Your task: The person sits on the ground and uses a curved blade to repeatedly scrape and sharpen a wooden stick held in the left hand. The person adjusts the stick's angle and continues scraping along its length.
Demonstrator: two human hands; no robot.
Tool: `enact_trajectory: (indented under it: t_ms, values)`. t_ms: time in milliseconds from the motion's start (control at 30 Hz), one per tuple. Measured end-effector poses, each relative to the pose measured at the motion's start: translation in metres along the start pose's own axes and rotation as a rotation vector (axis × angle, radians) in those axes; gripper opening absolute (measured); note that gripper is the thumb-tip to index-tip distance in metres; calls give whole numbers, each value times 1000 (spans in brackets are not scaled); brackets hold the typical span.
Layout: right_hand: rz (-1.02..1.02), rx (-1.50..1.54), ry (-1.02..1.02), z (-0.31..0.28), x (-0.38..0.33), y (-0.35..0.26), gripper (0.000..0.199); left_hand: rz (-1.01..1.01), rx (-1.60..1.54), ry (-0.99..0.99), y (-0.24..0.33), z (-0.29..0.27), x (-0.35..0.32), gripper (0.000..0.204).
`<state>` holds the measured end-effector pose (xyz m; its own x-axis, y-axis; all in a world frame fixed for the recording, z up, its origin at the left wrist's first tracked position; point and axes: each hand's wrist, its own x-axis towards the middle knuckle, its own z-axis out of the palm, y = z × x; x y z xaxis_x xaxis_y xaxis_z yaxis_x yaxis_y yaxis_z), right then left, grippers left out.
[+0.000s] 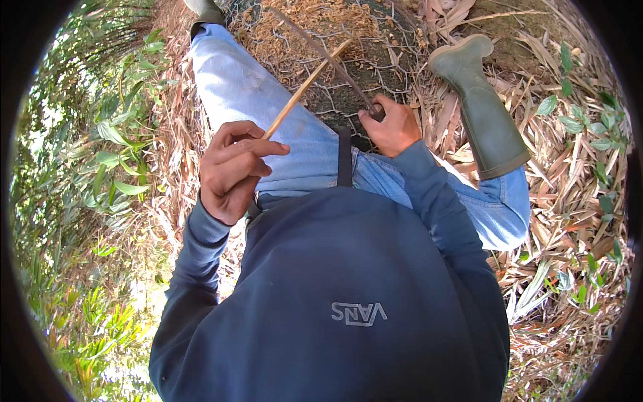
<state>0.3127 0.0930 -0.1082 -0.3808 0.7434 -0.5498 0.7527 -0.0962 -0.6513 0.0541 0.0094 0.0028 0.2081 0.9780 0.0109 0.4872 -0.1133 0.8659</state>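
Observation:
My left hand (234, 167) pinches the near end of a pale, slim wooden stick (305, 90), which slants up and to the right. In my right hand (393, 127) is the dark handle of a long, narrow knife (348, 79), its brownish blade pointing up and to the left. Blade and stick cross near the stick's far end; whether they touch I cannot tell. My right fingers are wrapped round the handle and partly hide it. Below the stick lies my jeans-clad left leg (251, 94).
Light brown shavings (295, 50) cover dark ground laced with thin grey strands (395, 74). A green rubber boot (479, 107) is on my bent right leg, another boot (207, 12) at the far left. Dry leaves (549, 221) lie to the right; green plants (114, 134) grow at left.

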Motion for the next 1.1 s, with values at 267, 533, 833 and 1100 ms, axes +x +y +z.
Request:
enact_trajectory:
  t_ms: [267,533,833,1100]
  values:
    - [-154,43,5,9,-10,10,23,21,44,7,0,0,5,9]
    - [63,-73,53,-1,16,18,31,18,32,68,-4,2,7,8]
    - [156,27,95,5,51,60,36,21,4,42,-4,1,7,9]
    - [158,4,46,12,26,53,34,27,11,23,-3,-2,9,10]
